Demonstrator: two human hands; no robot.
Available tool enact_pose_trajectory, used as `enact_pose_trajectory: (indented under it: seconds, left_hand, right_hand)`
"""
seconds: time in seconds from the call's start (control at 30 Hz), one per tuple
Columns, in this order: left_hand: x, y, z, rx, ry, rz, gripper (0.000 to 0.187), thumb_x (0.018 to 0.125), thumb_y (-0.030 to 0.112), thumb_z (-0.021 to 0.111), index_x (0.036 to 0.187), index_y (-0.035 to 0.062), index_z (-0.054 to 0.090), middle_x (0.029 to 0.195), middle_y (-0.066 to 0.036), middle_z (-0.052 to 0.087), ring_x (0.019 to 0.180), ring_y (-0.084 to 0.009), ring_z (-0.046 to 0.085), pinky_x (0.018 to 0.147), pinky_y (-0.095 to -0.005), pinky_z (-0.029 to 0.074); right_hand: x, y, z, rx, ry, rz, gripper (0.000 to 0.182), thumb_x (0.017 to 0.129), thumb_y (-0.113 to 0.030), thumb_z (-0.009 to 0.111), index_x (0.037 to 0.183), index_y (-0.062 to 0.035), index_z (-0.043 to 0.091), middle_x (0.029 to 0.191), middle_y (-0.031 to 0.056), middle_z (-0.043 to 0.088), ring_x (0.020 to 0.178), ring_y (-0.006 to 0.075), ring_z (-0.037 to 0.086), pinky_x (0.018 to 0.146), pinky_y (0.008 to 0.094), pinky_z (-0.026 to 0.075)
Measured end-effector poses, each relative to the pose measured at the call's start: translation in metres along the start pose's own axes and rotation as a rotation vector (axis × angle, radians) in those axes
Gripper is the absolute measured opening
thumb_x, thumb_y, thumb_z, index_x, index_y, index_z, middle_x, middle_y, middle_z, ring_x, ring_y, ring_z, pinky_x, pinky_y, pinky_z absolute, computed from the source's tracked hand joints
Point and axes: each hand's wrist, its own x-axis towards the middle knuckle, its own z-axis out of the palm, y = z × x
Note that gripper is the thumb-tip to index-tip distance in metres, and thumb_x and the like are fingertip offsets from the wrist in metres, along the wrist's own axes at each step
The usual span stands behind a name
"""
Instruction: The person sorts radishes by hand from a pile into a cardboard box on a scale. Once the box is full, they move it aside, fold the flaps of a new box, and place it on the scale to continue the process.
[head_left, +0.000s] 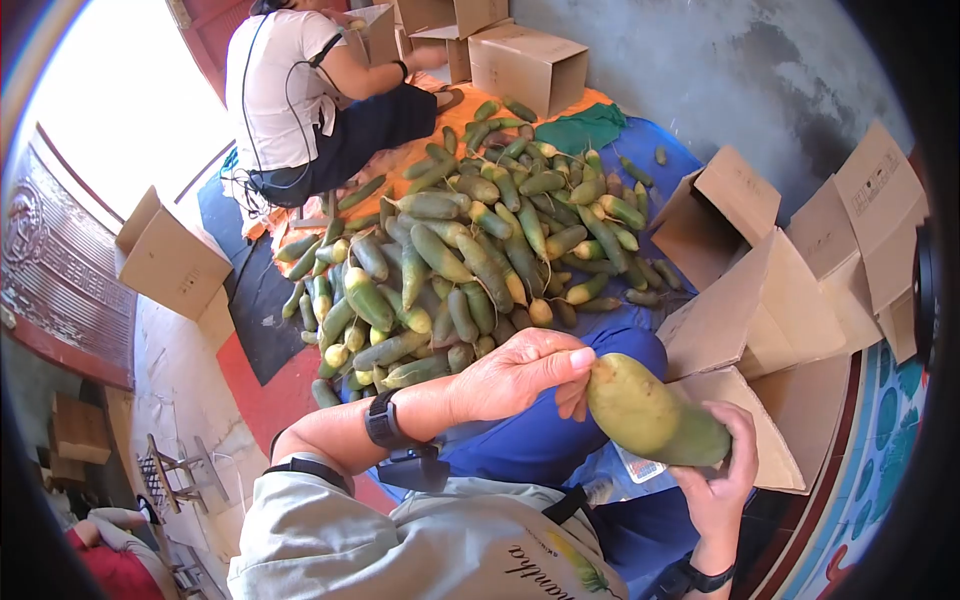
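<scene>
A thick yellow-green radish [645,408] is held over my lap, its paler end toward the pile and its greener end toward my right side. My right hand [728,465] wraps round the green end. At the pale tip, my left hand [535,372] is closed, thumb and fingers pinched against the root end. Beyond my hands lies a large heap of green radishes [440,255], many with yellowish ends. A clear plastic bag with a white label [640,466] rests on my lap below the radish.
Open cardboard boxes [715,215] stand at the right, and more [528,68] stand at the back. Another box [172,255] is at the left. A co-worker [290,95] sits beyond the heap. At bottom left, another person [120,555] is partly visible near a metal rack.
</scene>
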Motion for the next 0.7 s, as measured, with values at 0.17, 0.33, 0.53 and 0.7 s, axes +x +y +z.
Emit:
enact_pose_trajectory:
  seconds: [0.17, 0.33, 0.53, 0.7]
  left_hand:
    - [-0.007, -0.019, -0.023, 0.201, -0.017, 0.089, 0.036, 0.094, 0.030, 0.044, 0.085, -0.0014, 0.059, 0.081, -0.008, 0.061, 0.080, -0.0158, 0.058, 0.076, -0.0288, 0.046]
    - [-0.067, -0.081, -0.128, 0.889, 0.624, -0.300, 0.028, 0.083, 0.025, 0.058, 0.097, 0.0010, 0.060, 0.081, -0.015, 0.063, 0.074, -0.0255, 0.061, 0.067, -0.0341, 0.048]
    - [-0.179, -0.195, -0.181, 1.299, 0.667, -0.973, 0.046, 0.076, 0.046, 0.058, 0.097, 0.0048, 0.059, 0.094, -0.016, 0.063, 0.089, -0.0329, 0.060, 0.077, -0.0426, 0.048]
    - [-0.188, -0.231, -0.157, 1.370, 0.552, -1.215, 0.049, 0.074, 0.038, 0.065, 0.109, 0.0071, 0.051, 0.106, -0.014, 0.057, 0.099, -0.0305, 0.057, 0.079, -0.0420, 0.048]
  right_hand:
    - [-0.009, 0.006, -0.026, -0.033, 0.102, -0.013, 0.065, 0.062, -0.030, 0.076, 0.111, 0.0020, 0.048, 0.106, 0.0143, 0.051, 0.097, 0.0245, 0.052, 0.082, 0.0355, 0.043]
    - [-0.034, 0.061, -0.109, -0.225, 0.520, 0.150, 0.047, 0.085, -0.022, 0.056, 0.126, -0.0022, 0.044, 0.125, 0.0102, 0.045, 0.112, 0.0225, 0.046, 0.094, 0.0327, 0.039]
    - [-0.046, 0.127, -0.157, -0.549, 0.517, 0.272, 0.039, 0.089, -0.022, 0.054, 0.117, 0.0039, 0.048, 0.113, 0.0140, 0.052, 0.104, 0.0234, 0.051, 0.092, 0.0331, 0.039]
    - [-0.028, 0.142, -0.133, -0.792, 0.193, 0.516, 0.037, 0.081, -0.018, 0.061, 0.109, 0.0044, 0.052, 0.102, 0.0181, 0.056, 0.095, 0.0261, 0.054, 0.086, 0.0326, 0.039]
